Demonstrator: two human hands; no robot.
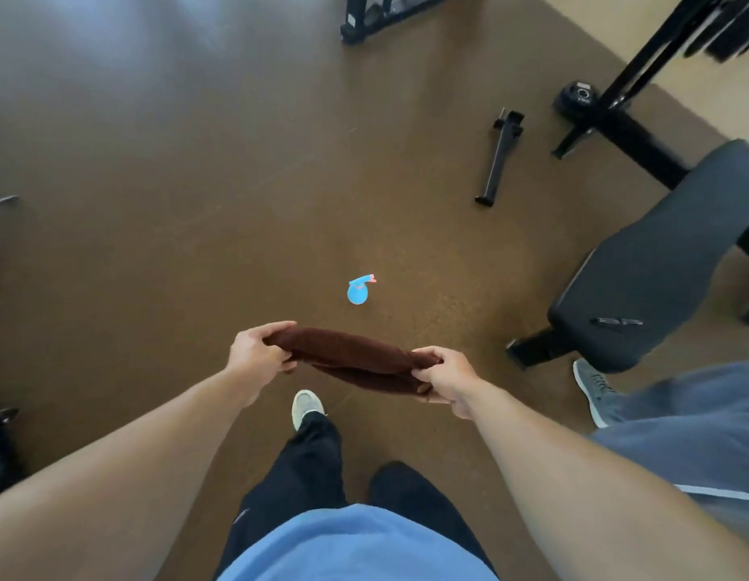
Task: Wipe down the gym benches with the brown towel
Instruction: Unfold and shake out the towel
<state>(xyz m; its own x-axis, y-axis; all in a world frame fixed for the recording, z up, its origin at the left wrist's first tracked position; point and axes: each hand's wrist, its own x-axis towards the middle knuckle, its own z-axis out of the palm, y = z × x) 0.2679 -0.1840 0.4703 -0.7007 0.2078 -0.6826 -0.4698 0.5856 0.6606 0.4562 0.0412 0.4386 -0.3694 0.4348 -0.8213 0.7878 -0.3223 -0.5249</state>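
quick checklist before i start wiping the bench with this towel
1. Left hand grips brown towel: ok.
2. Right hand grips the other end: ok.
3. Towel touching the bench: not ok, it is held above the floor, left of the bench.
4. Bench pad free of objects: not ok, a small dark item lies near its front end.
5. Blue spray bottle in hand: not ok, it is on the floor.
6. Towel damp: cannot tell.

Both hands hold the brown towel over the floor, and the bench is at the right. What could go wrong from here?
1. The blue spray bottle stands on the floor just ahead of the feet; a step forward could knock it over.
2. Another person's shoe is beside the gym bench, so moving there might cause a bump.
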